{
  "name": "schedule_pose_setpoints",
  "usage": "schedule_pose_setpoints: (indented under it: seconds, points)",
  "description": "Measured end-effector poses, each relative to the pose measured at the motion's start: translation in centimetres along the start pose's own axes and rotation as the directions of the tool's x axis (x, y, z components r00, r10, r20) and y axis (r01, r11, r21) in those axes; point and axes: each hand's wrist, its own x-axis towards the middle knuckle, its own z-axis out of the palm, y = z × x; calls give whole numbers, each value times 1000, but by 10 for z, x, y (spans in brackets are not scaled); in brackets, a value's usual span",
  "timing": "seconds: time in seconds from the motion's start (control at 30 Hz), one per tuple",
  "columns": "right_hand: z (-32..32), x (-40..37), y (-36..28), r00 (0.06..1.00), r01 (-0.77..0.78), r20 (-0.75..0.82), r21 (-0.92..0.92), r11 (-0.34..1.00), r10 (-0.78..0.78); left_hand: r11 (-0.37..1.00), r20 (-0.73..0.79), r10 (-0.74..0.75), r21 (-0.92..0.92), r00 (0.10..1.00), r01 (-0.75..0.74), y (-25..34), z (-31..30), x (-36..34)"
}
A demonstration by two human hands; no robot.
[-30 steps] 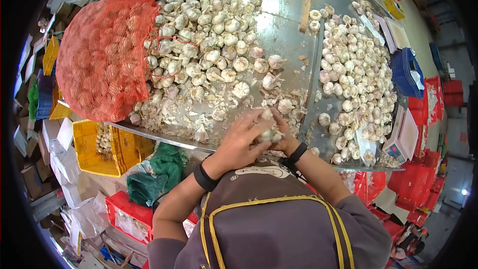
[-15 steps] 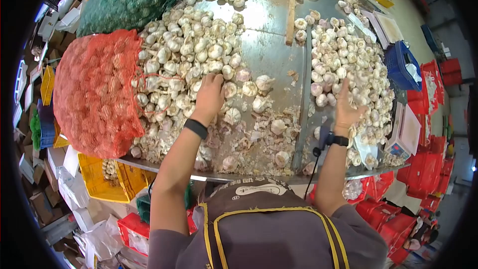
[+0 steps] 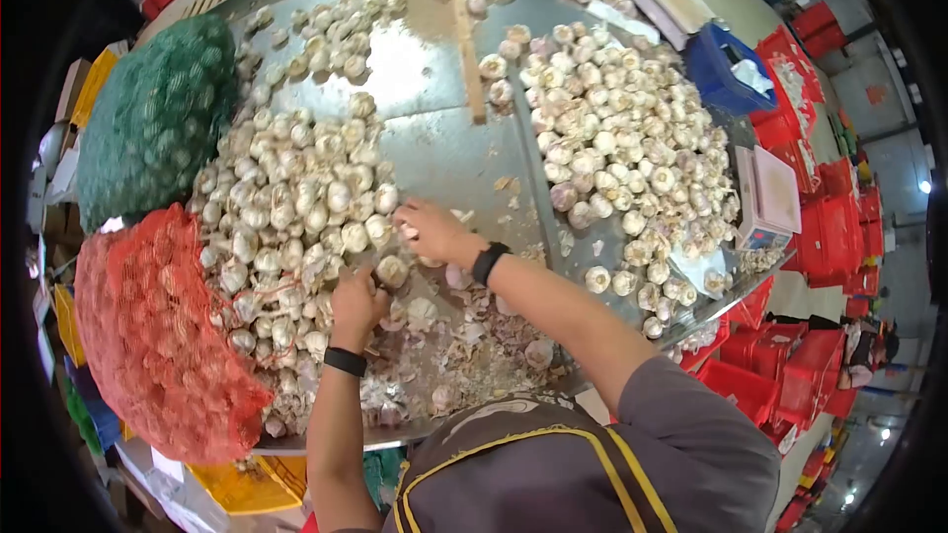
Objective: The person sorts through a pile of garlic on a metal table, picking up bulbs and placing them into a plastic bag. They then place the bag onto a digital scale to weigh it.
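A heap of garlic bulbs (image 3: 286, 192) covers the left part of the metal table (image 3: 434, 153). At its near right edge, my left hand (image 3: 357, 306) has its fingers curled in among the bulbs; whatever they hold is hidden. Just beyond it, my right hand (image 3: 442, 234) reaches across with bent fingers closed on a pale garlic bulb (image 3: 408, 231), partly covered by the fingertips. A single bulb (image 3: 392, 271) lies between the two hands. Loose skins and scraps (image 3: 469, 336) are spread on the metal close to my body.
A red net sack (image 3: 163, 326) and a green net sack (image 3: 148, 114), both full of garlic, stand at the left. Past a metal divider (image 3: 538, 173) lies a second garlic heap (image 3: 632, 138). A wooden strip (image 3: 468, 59), a blue basket (image 3: 726, 69) and a scale (image 3: 770, 192) are also there.
My right hand has left the right heap and come over to the left heap, beside my left hand. My left hand has drawn nearer to my body. The view has turned and shifted.
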Motion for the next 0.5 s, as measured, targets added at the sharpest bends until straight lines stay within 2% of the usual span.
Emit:
schedule_pose_setpoints:
  seconds: [0.03, 0.07, 0.1, 0.13, 0.2, 0.23, 0.27, 0.3, 0.33, 0.37, 0.4, 0.43, 0.47, 0.5]
  points:
    - [-4, -9, -3, 999, -31, 35, 14, 999, 31, 999, 11, -32, 10, 999, 32, -6, -6, -7]
    - [-8, -17, -7, 996, -56, 74, 29, 998, 54, 888, 194, -195, -380, 961, 257, -11, -15, -9]
    - [-14, -24, -11, 984, -122, 140, 70, 990, 111, 581, 399, -265, -661, 878, 476, -17, -22, -10]
    - [-19, -30, -10, 964, -187, 209, 102, 977, 162, 569, 397, -302, -655, 867, 498, -27, -22, -12]
    - [-21, -34, 6, 945, -316, 238, 486, 814, 225, 723, 170, -211, -636, 962, 271, -39, -14, -10]
    - [-16, -33, 21, 993, -109, 108, 630, 769, 53, 717, 172, -234, -634, 957, 289, -33, -18, -8]
    - [-13, -28, 35, 994, 105, -55, 733, 672, -95, 856, -60, -115, -513, 992, 68, -19, -25, -2]
    - [-26, -20, 31, 994, 102, -47, 738, 667, -101, 935, -264, 55, -324, 963, -142, -6, -29, 6]
    - [-49, -7, 16, 963, -253, 209, 915, 314, 169, 936, -267, 47, -324, 963, -135, 1, -27, 17]
    - [-62, 5, 9, 800, -499, 520, 853, -150, 298, 995, -273, 7, -99, 962, -35, 8, -25, 30]
    - [-60, 18, 9, 799, -505, 524, 851, -145, 294, 989, -285, -31, 130, 958, 71, 14, -23, 42]
    - [-54, 32, 9, 803, -547, 479, 829, 119, 353, 989, -288, -38, 127, 957, 77, 17, -18, 56]
    - [-46, 44, 8, 816, -561, 419, 741, 371, 398, 952, -140, -183, 221, 973, 211, 20, -13, 70]
    - [-37, 54, 7, 817, -561, 420, 740, 372, 396, 889, -2, -335, 331, 942, 317, 20, -9, 78]
